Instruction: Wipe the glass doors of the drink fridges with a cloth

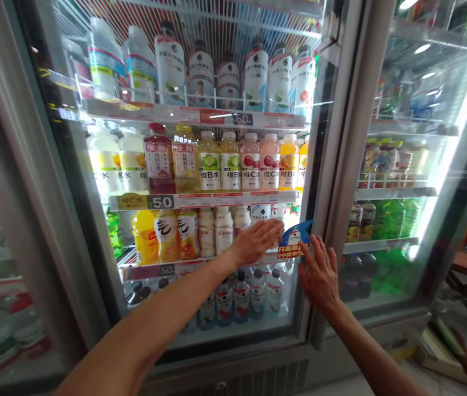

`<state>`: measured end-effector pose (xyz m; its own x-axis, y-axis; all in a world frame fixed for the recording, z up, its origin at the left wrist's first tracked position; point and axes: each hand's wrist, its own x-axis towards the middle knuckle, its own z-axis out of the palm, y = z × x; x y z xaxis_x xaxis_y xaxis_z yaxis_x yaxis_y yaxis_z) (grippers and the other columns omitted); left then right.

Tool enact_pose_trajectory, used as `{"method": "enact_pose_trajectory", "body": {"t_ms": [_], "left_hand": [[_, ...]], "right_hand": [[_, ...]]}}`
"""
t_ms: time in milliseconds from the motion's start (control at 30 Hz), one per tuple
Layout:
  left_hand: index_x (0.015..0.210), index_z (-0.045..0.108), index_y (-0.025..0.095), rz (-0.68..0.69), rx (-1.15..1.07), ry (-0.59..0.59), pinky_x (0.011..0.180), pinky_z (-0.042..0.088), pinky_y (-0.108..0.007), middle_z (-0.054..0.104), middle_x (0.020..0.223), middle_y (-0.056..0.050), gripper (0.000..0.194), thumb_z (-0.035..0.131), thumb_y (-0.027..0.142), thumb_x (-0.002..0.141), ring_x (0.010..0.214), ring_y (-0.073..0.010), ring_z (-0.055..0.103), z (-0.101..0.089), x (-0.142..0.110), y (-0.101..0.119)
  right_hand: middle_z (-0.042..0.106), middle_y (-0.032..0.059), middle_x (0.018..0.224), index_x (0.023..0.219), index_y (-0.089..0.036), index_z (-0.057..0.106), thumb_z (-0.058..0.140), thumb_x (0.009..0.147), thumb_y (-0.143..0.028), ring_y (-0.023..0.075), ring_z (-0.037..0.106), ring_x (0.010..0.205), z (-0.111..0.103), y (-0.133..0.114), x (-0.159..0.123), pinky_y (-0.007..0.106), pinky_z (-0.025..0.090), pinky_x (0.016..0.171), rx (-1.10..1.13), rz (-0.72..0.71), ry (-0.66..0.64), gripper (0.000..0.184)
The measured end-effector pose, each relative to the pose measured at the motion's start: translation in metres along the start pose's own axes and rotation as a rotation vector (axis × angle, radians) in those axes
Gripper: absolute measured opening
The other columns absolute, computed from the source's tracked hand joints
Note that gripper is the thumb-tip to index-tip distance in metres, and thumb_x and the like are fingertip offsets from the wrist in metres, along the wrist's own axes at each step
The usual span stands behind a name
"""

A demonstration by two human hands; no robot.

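A blue, red and yellow promotional sticker (293, 240) lies against the glass door of a drinks fridge, near the door's right edge. My left hand (258, 240) reaches across the glass, fingers stretched out flat and held together, with the fingertips at the sticker's left edge. On the other side, my right hand (320, 275) is open with its fingers apart. Its fingertips overlap the sticker's right edge beside the door frame. Whether either hand presses on the sticker, I cannot tell. Behind the glass stand white milky bottles (224, 230), partly covered by my left hand.
Shelves behind the door hold several rows of bottled drinks, with a price strip (237, 199) along the middle shelf. The metal door frame (342, 143) runs down the right. Another fridge section (394, 192) stands beyond it. A box (443, 352) sits on the floor at right.
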<state>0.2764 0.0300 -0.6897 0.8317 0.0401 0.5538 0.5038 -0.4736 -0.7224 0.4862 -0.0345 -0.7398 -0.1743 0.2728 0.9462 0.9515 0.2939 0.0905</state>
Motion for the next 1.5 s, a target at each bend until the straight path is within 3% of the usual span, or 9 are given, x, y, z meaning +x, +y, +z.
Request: {"method": "enact_pose_trajectory", "body": {"t_ms": [233,433,600,667,767,900,1033,1267,1500], "left_hand": [[0.132,0.038,0.015,0.233,0.039,-0.124,0.111,0.025,-0.028,0.033,0.144,-0.003,0.044,0.036,0.022,0.089,0.134,-0.0137,0.025,-0.037,-0.076,-0.02],[0.132,0.038,0.012,-0.216,0.204,0.035,0.112,0.021,-0.041,0.038,0.14,-0.009,0.049,0.042,0.013,0.083,0.137,-0.0227,0.015,-0.088,-0.124,-0.081],[0.125,0.046,0.02,0.144,0.119,-0.101,0.113,0.02,-0.033,0.038,0.141,-0.001,0.04,0.045,0.021,0.085,0.136,-0.0153,0.022,-0.097,-0.185,-0.07],[0.127,0.045,0.02,0.032,0.154,-0.082,0.113,0.019,-0.036,0.041,0.139,-0.003,0.042,0.046,0.022,0.085,0.136,-0.0168,0.023,-0.105,-0.201,-0.084],[0.134,0.035,0.018,-0.399,0.256,0.11,0.11,0.023,-0.045,0.035,0.142,-0.01,0.051,0.046,0.02,0.084,0.136,-0.0241,0.02,-0.116,-0.215,-0.109],[0.14,0.024,0.019,-0.871,0.277,0.336,0.107,0.029,-0.047,0.018,0.149,-0.012,0.057,0.04,0.016,0.085,0.136,-0.0263,0.019,-0.102,-0.247,-0.075],[0.14,0.021,0.021,-0.871,0.242,0.223,0.109,0.029,-0.044,0.017,0.149,-0.01,0.06,0.044,0.018,0.085,0.136,-0.0251,0.02,-0.081,-0.28,-0.024],[0.14,0.023,0.018,-0.95,0.257,0.415,0.11,0.024,-0.047,0.014,0.149,-0.013,0.053,0.034,0.02,0.088,0.137,-0.0259,0.015,-0.113,-0.246,-0.102],[0.14,0.022,0.019,-1.024,0.208,0.377,0.112,0.021,-0.043,0.015,0.149,-0.011,0.056,0.038,0.019,0.086,0.138,-0.0231,0.014,-0.108,-0.262,-0.077]], "right_hand": [[0.023,0.008,0.148,0.142,-0.027,0.017,0.046,0.084,-0.02,0.0263,0.025,0.135,0.013,-0.04,0.018,0.051,0.024,0.107,0.105,-0.126,-0.003,0.066],[0.021,0.0072,0.149,0.142,-0.028,0.015,0.045,0.084,-0.019,0.0258,0.021,0.136,0.024,-0.086,0.043,0.052,0.022,0.108,0.198,-0.147,0.027,0.066],[0.02,0.0087,0.149,0.142,-0.025,0.017,0.045,0.084,-0.017,0.0261,0.021,0.136,0.035,-0.129,0.06,0.051,0.022,0.107,0.268,-0.288,-0.001,0.066],[0.019,0.0089,0.149,0.142,-0.024,0.018,0.045,0.083,-0.017,0.0261,0.021,0.136,0.036,-0.141,0.068,0.051,0.023,0.107,0.283,-0.301,0.004,0.065],[0.018,0.0077,0.15,0.141,-0.026,0.019,0.046,0.084,-0.017,0.0256,0.02,0.136,0.037,-0.151,0.079,0.051,0.022,0.108,0.298,-0.273,0.04,0.064],[0.023,0.0091,0.148,0.141,-0.025,0.022,0.046,0.084,-0.017,0.0266,0.022,0.136,0.038,-0.159,0.081,0.051,0.022,0.107,0.305,-0.3,0.027,0.062],[0.027,0.0109,0.146,0.139,-0.022,0.026,0.047,0.083,-0.019,0.0273,0.022,0.136,0.04,-0.163,0.075,0.051,0.022,0.107,0.292,-0.384,-0.021,0.06],[0.028,0.0114,0.146,0.139,-0.025,0.025,0.045,0.084,-0.018,0.0264,0.023,0.135,0.038,-0.169,0.092,0.051,0.023,0.106,0.319,-0.328,0.024,0.059],[0.03,0.0111,0.145,0.14,-0.025,0.024,0.044,0.085,-0.019,0.0257,0.024,0.135,0.039,-0.157,0.093,0.051,0.024,0.106,0.288,-0.334,0.012,0.059]]}}
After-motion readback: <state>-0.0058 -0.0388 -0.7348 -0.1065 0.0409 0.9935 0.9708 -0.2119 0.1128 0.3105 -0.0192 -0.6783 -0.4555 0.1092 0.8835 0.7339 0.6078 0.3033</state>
